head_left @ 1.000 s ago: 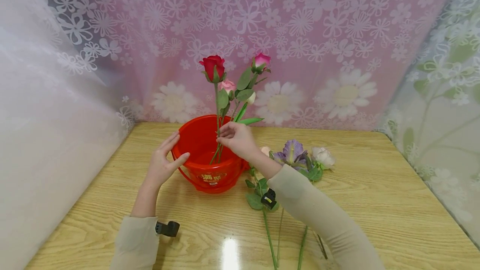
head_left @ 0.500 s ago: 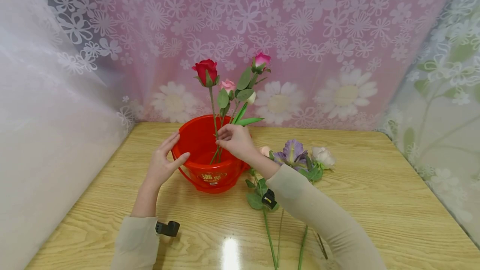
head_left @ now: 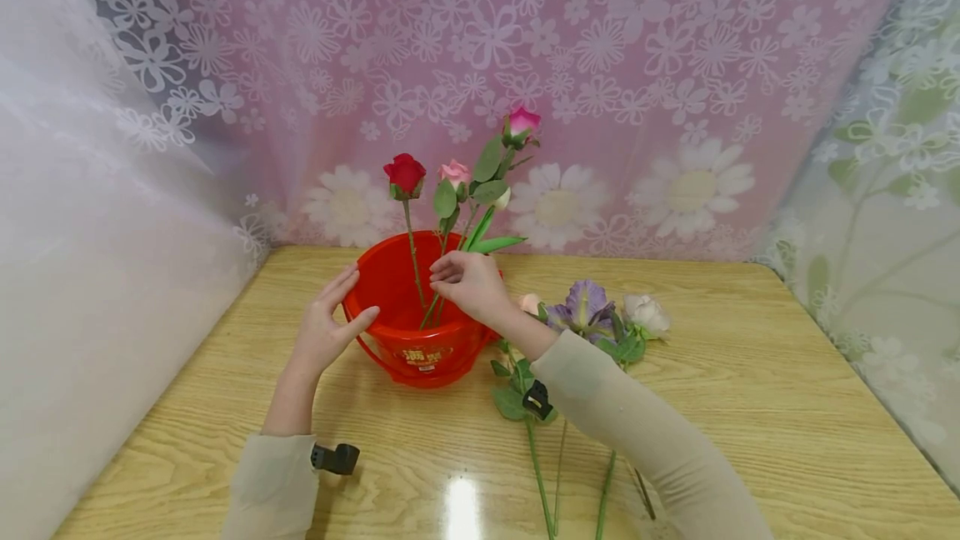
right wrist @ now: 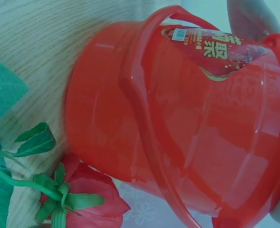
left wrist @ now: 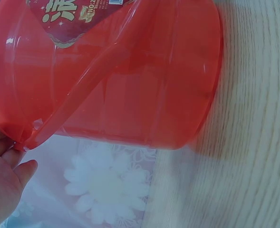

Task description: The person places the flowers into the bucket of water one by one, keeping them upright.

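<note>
Bucket (head_left: 429, 363), red plastic, upright on desk (head_left: 750, 407). Red rose (head_left: 405, 175) leans left inside, light-pink rose (head_left: 454, 173) right of it. Left hand (head_left: 327, 322) rests on rim (head_left: 405, 334), grip wide. Right hand (head_left: 474, 283) above opening: grip narrow, fingers (head_left: 446, 267) loosely bent, red rose's stem (head_left: 414, 252) just beside them. Purple iris (head_left: 586, 305) lies on desk.
</note>
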Motion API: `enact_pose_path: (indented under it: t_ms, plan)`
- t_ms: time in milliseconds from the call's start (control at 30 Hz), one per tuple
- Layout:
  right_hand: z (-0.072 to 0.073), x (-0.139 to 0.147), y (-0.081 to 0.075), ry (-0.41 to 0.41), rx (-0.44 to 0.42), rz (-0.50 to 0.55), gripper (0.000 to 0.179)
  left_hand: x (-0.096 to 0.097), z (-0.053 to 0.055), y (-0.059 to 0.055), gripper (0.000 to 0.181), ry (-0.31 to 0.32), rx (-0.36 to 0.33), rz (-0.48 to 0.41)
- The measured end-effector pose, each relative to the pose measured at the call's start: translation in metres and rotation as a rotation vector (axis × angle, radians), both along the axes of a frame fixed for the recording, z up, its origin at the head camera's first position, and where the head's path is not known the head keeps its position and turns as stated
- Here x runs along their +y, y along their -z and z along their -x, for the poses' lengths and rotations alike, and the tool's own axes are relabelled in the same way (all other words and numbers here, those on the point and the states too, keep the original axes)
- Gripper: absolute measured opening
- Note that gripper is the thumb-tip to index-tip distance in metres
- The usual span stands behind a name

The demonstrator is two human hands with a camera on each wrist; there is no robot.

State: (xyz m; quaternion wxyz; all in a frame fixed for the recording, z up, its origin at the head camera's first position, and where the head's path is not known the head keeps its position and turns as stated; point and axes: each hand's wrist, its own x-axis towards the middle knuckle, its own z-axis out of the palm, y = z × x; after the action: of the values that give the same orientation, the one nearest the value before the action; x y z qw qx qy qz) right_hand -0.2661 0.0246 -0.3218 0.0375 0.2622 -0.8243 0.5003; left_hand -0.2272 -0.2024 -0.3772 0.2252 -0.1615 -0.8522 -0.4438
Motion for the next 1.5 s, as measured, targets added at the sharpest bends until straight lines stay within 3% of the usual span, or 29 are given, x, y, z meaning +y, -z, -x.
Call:
enact_pose_path:
  t_ms: [633, 1133, 1500]
  plan:
    - [-0.013, 0.029, -0.009, -0.023, -0.024, 0.128, 0.016, -0.001, 0.002, 0.002, 0.060, 0.018, -0.003, -0.020]
    - [-0.026, 0.059, -0.013, -0.018, -0.082, 0.150, 0.020, 0.000, 0.002, 0.001, 0.062, 0.014, 0.010, -0.007]
    - [-0.033, 0.084, -0.010, 0.069, -0.063, 0.076, 0.024, 0.000, 0.002, 0.001, 0.060, 0.024, 0.019, -0.021]
